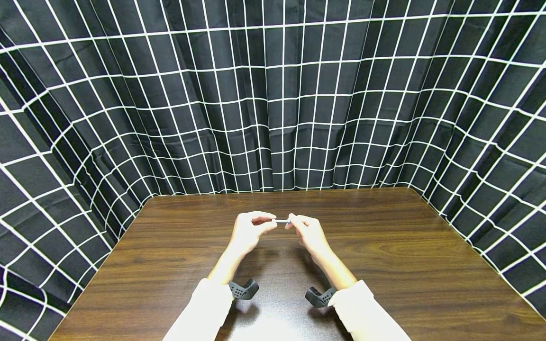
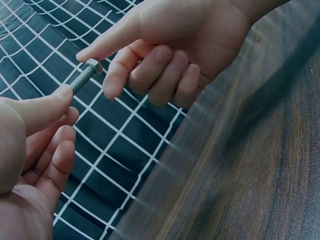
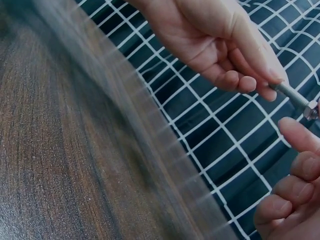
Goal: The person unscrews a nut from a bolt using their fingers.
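A grey metal bolt (image 2: 82, 80) with a threaded shaft is held up between the two hands. My left hand (image 1: 249, 232) pinches the plain end of its shaft between thumb and fingers. The wider hexagonal end (image 3: 311, 110) points to my right hand (image 1: 308, 232). In the left wrist view the right thumb (image 2: 95, 49) lies right at that hexagonal end. Below it the right index finger (image 2: 115, 82) stands a little apart, and the other right fingers are loosely curled. Part of the right hand is cut off by the edge of the right wrist view.
A dark brown wooden table (image 1: 170, 246) lies beneath both hands. Black curtains (image 1: 281, 109) with a white grid enclose its back and sides. Each wrist carries a dark grey band mount (image 1: 245, 290), low over the tabletop.
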`<control>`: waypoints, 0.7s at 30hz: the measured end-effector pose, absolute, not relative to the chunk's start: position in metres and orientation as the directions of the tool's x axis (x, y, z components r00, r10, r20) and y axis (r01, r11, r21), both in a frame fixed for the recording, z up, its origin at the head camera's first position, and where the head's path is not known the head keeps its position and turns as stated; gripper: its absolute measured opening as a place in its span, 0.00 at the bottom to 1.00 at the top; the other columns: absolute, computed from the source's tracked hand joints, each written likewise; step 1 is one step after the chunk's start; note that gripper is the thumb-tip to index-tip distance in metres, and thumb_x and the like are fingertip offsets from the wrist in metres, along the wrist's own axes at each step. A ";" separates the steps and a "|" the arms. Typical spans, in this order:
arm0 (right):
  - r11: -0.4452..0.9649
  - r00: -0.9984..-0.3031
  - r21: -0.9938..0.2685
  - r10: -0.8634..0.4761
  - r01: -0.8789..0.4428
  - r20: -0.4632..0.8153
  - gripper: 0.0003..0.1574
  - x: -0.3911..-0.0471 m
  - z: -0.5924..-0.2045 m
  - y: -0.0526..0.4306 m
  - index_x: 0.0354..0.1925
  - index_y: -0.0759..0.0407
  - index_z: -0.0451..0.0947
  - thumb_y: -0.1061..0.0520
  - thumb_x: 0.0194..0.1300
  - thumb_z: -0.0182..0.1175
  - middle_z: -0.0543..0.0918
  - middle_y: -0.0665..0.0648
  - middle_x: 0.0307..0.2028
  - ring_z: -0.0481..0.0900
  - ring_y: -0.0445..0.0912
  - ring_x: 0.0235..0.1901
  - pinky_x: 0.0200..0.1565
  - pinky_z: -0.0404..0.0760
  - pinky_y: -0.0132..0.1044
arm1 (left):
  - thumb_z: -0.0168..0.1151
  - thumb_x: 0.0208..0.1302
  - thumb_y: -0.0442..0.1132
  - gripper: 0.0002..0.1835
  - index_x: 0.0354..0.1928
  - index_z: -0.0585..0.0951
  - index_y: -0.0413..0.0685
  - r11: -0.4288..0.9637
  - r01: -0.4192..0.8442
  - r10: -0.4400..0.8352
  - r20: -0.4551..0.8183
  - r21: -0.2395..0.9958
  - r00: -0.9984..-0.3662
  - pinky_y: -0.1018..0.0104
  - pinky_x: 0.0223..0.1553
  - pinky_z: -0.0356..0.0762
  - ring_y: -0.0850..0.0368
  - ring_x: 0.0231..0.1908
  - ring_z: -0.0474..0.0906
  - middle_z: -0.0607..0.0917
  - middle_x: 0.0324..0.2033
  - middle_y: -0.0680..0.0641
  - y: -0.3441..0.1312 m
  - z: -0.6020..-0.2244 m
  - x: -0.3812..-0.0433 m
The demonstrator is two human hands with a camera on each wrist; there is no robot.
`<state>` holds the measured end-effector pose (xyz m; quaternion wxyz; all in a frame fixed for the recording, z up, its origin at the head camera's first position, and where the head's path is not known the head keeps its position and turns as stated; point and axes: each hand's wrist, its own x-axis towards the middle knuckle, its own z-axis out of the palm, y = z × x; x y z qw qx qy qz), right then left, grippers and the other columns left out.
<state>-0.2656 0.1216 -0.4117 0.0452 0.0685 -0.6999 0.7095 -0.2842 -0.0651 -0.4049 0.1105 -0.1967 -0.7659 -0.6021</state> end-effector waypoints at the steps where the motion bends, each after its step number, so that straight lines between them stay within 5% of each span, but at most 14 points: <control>1: -0.028 -0.987 -0.988 -0.042 -0.152 0.154 0.22 -0.263 -0.408 0.121 0.35 0.78 0.78 0.56 0.72 0.56 0.58 0.45 0.10 0.51 0.36 0.10 0.14 0.51 0.29 | 0.73 0.53 0.33 0.10 0.38 0.87 0.38 0.198 0.430 0.168 0.402 0.881 -0.900 0.70 0.31 0.77 0.62 0.29 0.81 0.88 0.30 0.49 -0.065 -0.405 -0.284; 9: -0.064 -0.984 -0.986 -0.080 -0.153 0.158 0.20 -0.252 -0.393 0.120 0.34 0.80 0.74 0.59 0.71 0.56 0.60 0.46 0.10 0.54 0.35 0.09 0.14 0.53 0.28 | 0.73 0.52 0.33 0.09 0.37 0.88 0.42 0.185 0.433 0.166 0.407 0.882 -0.898 0.70 0.32 0.77 0.62 0.30 0.82 0.88 0.30 0.49 -0.065 -0.405 -0.285; 21: -0.098 -0.965 -0.966 -0.085 -0.240 0.248 0.06 -0.267 -0.417 0.124 0.34 0.63 0.80 0.62 0.68 0.59 0.61 0.46 0.13 0.54 0.37 0.12 0.16 0.53 0.29 | 0.71 0.54 0.28 0.10 0.38 0.85 0.31 0.179 0.442 0.162 0.417 0.879 -0.894 0.72 0.33 0.76 0.55 0.31 0.82 0.87 0.32 0.39 -0.064 -0.382 -0.264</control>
